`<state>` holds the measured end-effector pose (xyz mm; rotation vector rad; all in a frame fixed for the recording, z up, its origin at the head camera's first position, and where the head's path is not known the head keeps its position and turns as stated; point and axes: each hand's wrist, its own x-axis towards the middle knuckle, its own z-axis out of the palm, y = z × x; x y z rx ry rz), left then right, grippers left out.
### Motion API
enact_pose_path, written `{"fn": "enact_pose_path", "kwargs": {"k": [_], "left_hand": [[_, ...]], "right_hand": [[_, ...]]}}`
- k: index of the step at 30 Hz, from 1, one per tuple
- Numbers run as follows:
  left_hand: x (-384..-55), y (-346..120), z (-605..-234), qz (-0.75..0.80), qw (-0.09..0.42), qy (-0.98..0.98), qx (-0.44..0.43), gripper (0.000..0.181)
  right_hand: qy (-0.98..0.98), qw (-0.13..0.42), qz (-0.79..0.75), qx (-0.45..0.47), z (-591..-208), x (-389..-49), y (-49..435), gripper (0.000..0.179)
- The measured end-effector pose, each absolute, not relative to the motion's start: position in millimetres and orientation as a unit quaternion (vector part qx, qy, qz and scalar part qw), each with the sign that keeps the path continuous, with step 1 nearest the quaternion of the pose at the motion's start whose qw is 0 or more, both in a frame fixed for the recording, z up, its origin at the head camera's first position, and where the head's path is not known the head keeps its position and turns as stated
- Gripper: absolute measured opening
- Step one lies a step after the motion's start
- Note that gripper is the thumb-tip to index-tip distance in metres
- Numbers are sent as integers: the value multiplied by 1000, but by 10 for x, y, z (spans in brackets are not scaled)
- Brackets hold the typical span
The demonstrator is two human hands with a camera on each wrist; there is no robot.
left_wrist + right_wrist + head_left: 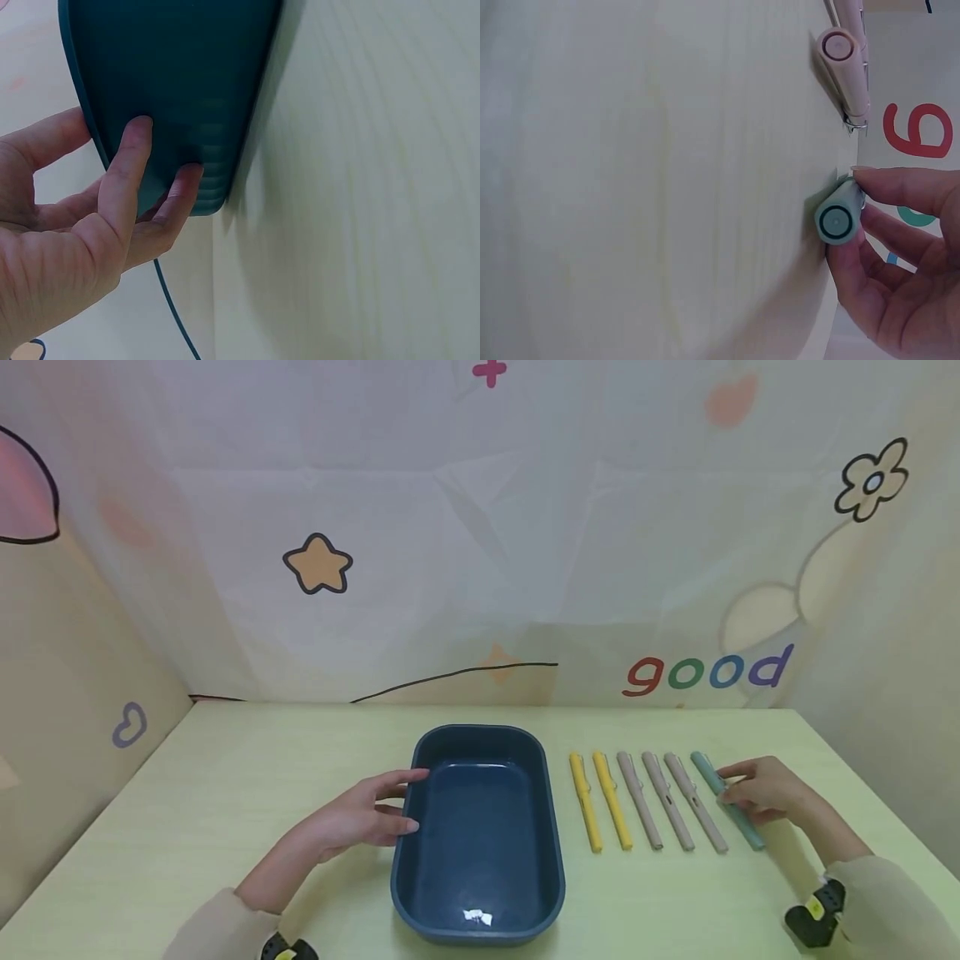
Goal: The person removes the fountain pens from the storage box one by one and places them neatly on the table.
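Note:
A dark blue rectangular plastic bin [480, 835] stands on the table, nothing lying in it. My left hand [375, 810] grips its left wall, with two fingertips over the rim in the head view and others against the outside in the left wrist view [112, 202]. On the right, my right hand [765, 789] pinches a green pen [742, 822] between thumb and fingers. The right wrist view shows the round end of that green pen [836, 221] close over the table. Its clip side is partly hidden by the fingers.
Between bin and green pen lie two yellow pens [585, 802] and three pinkish-grey pens [670, 802], in a slanted row. The pale wood-grain table [300, 760] meets a printed cloth backdrop [450, 568] at its back edge.

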<state>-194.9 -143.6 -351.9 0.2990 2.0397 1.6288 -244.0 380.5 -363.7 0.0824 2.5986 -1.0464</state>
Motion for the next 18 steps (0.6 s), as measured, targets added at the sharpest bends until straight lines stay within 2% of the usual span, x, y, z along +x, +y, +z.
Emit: {"fn": "enact_pose_path", "kwargs": {"k": [4, 18], "left_hand": [[-1940, -1456, -3511, 599, 253, 752, 107, 70], [-1888, -1622, -3432, 598, 233, 755, 136, 65]], "right_hand": [[913, 169, -370, 39, -3638, -2448, 3762, 60], [915, 169, -365, 19, -3491, -2377, 3778, 57]]}}
